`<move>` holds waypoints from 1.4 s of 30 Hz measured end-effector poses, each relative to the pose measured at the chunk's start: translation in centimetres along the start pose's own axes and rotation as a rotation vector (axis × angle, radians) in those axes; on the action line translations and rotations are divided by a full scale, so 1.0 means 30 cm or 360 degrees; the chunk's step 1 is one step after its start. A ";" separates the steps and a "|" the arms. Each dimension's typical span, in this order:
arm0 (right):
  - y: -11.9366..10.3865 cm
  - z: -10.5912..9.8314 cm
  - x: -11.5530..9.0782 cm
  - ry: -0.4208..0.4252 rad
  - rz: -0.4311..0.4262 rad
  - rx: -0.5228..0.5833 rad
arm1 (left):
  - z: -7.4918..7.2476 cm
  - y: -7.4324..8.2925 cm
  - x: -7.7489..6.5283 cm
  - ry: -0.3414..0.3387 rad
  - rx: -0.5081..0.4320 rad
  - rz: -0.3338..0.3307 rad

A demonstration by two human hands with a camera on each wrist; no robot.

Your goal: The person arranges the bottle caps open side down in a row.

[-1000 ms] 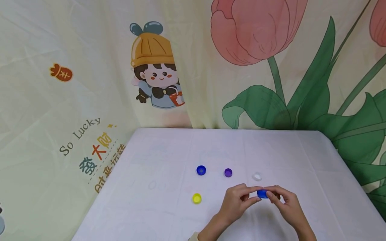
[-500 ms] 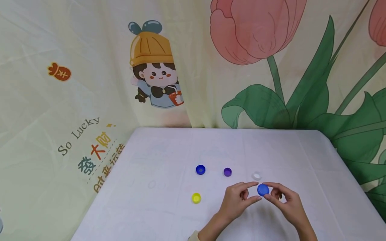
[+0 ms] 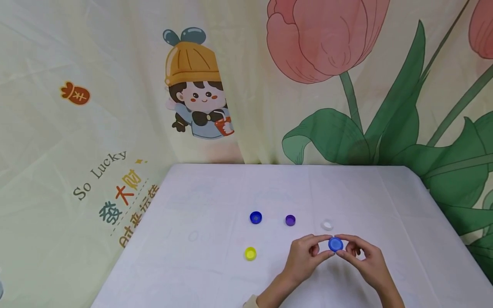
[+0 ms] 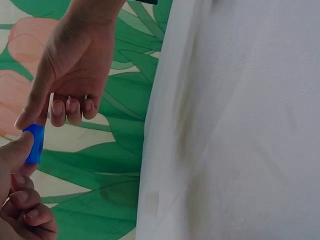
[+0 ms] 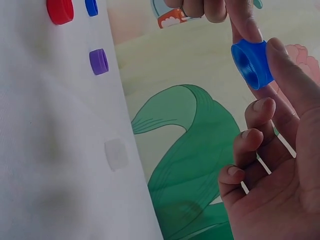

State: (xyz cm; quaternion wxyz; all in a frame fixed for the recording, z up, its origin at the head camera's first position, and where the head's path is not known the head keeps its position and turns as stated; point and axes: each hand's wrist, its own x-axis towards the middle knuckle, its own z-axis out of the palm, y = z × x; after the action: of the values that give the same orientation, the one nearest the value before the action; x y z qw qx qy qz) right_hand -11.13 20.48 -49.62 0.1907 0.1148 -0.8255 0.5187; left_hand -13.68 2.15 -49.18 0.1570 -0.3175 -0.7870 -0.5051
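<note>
A blue bottle cap (image 3: 336,244) is held above the white table, its round flat face toward the head camera. My left hand (image 3: 302,259) pinches its left side between thumb and index finger. On the other side my right hand (image 3: 367,261) grips it the same way, its other fingers curled loosely. In the right wrist view the hollow inside of the blue cap (image 5: 251,64) shows between the two hands. Behind the hands, a clear white cap (image 3: 327,224) lies on the table, with a purple cap (image 3: 290,220) to its left.
Another blue cap (image 3: 256,217) lies farther left, and a yellow cap (image 3: 250,253) sits nearer me. A red cap (image 5: 60,11) appears only in the right wrist view. The white-covered table (image 3: 200,192) ends at a printed curtain (image 3: 254,85).
The blue cap has turned from edge-on to face the head camera. Half a second ago my left fingertips were apart from it; now they touch it again. My right hand keeps its grip.
</note>
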 end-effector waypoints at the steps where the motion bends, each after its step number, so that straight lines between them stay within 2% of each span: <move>1: 0.004 0.000 0.000 0.0004 0.0001 0.0000 | 0.006 -0.002 -0.002 0.0020 0.0014 0.0010; 4: 0.025 0.003 -0.004 0.0020 0.0019 -0.0018 | 0.027 -0.010 -0.011 0.0099 0.0125 0.0040; 7: 0.063 0.012 -0.012 0.0035 0.0076 -0.0108 | 0.054 -0.020 -0.025 0.0147 0.0175 -0.0027; 11: 0.114 0.030 -0.026 0.0037 0.0175 -0.0225 | 0.087 -0.035 -0.043 0.0160 0.0220 -0.0148; 16: 0.134 0.042 -0.032 0.0028 0.0234 -0.0216 | 0.120 -0.055 -0.056 0.0177 0.0392 -0.0173; 19: 0.140 0.044 -0.033 -0.0015 0.0271 -0.0243 | 0.135 -0.062 -0.061 0.0139 0.0447 -0.0264; 24: 0.159 0.041 -0.043 -0.0122 0.0334 -0.0307 | 0.150 -0.065 -0.066 -0.0014 0.0496 -0.0499; 27: 0.174 0.039 -0.050 -0.0181 0.0351 -0.0306 | 0.157 -0.069 -0.070 -0.0096 0.0529 -0.0570; 33: 0.192 0.038 -0.057 -0.0240 0.0315 -0.0286 | 0.164 -0.070 -0.074 -0.0159 0.0602 -0.0593; 42: 0.185 0.035 -0.049 -0.0333 0.0441 -0.0341 | 0.164 -0.064 -0.079 -0.0145 0.0778 -0.0503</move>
State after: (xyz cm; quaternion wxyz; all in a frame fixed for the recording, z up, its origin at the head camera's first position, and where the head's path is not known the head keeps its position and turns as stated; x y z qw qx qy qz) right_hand -12.16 21.95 -55.18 0.0419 0.0324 -0.8991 0.4345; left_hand -12.82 5.20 -54.04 0.1129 -0.1661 -0.9313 -0.3039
